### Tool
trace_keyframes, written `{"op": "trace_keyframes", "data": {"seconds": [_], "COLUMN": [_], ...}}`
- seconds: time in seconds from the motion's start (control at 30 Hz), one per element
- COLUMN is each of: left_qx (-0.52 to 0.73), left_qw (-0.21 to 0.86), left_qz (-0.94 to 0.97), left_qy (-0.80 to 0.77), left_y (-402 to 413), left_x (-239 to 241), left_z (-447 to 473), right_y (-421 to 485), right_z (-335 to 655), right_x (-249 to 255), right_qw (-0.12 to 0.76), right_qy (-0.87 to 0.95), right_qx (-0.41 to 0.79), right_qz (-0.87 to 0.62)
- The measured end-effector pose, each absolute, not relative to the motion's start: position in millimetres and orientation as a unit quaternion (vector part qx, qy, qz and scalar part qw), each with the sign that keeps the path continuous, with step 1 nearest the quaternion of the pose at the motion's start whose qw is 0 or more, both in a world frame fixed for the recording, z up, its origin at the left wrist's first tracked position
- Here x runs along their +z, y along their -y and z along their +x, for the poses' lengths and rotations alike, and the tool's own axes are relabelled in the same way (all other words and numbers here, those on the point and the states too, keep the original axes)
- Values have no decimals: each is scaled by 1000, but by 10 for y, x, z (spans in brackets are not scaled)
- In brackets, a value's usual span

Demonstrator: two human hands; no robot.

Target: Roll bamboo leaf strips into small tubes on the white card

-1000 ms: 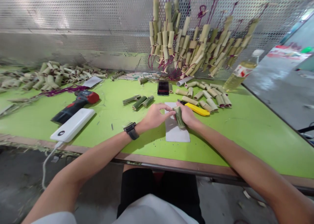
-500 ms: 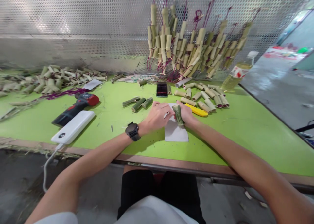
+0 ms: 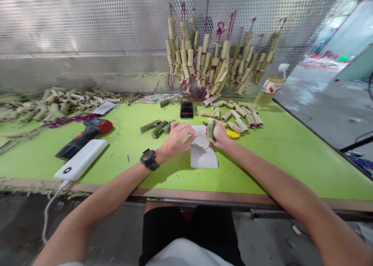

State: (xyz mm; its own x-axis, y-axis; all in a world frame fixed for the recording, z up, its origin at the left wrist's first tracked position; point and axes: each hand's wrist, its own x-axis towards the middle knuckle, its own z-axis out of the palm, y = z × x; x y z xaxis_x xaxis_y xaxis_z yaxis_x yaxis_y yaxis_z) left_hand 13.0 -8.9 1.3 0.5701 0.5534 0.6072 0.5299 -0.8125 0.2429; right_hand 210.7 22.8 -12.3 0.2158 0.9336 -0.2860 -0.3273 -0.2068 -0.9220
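A short green bamboo tube point(image 3: 210, 130) stands nearly upright in the fingers of my right hand point(image 3: 220, 135), over the upper right of a white paper sheet point(image 3: 204, 157). My left hand point(image 3: 180, 137) is left of the tube and apart from it, above the paper's left edge. Its fingers are curled towards the thumb; whether something small is between them I cannot make out. Behind my right hand lies a yellow-handled tool point(image 3: 232, 134), partly hidden. A small dark tip point(image 3: 205, 123) shows just left of the tube's top.
Cut bamboo pieces point(image 3: 241, 124) lie at the right, green ones point(image 3: 159, 129) left of my hand. A phone point(image 3: 187, 110) stands behind the paper. Left are a cordless drill point(image 3: 84, 137) and a white power bank point(image 3: 82, 160). An oil bottle point(image 3: 269, 88) stands back right; strung bamboo point(image 3: 186, 63) hangs behind.
My left hand has drawn away from the bamboo tube to the left. My right hand keeps the tube, now turned more upright. The whole view has shifted slightly.
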Motion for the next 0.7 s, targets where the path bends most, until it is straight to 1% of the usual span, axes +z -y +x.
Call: {"op": "trace_keyframes", "data": {"seconds": [0.1, 0.17, 0.27, 0.33, 0.4, 0.53, 0.7], "left_qx": [443, 461, 394, 336, 308, 315, 308], "left_qw": [0, -27, -48, -34, -8, 36, 95], "left_qz": [823, 787, 783, 803, 819, 845, 866], "left_qy": [-354, -409, -478, -492, -484, -432, -382], "left_y": [6, -48, -115, -133, -114, -2, 73], "left_x": [107, 154, 149, 104, 55, 2, -36], "left_z": [5, -58, -100, -91, -53, 67, 155], "right_y": [-214, -188, -142, -117, -99, -71, -70], "right_z": [2112, 2098, 2069, 2059, 2061, 2074, 2064], "right_x": [-107, -82, -47, -45, -67, -149, -216], "right_qw": [554, 539, 518, 506, 480, 421, 419], "right_qy": [282, 290, 300, 315, 347, 423, 451], "right_qx": [564, 571, 574, 570, 568, 559, 538], "right_qz": [-543, -547, -559, -565, -571, -575, -575]}}
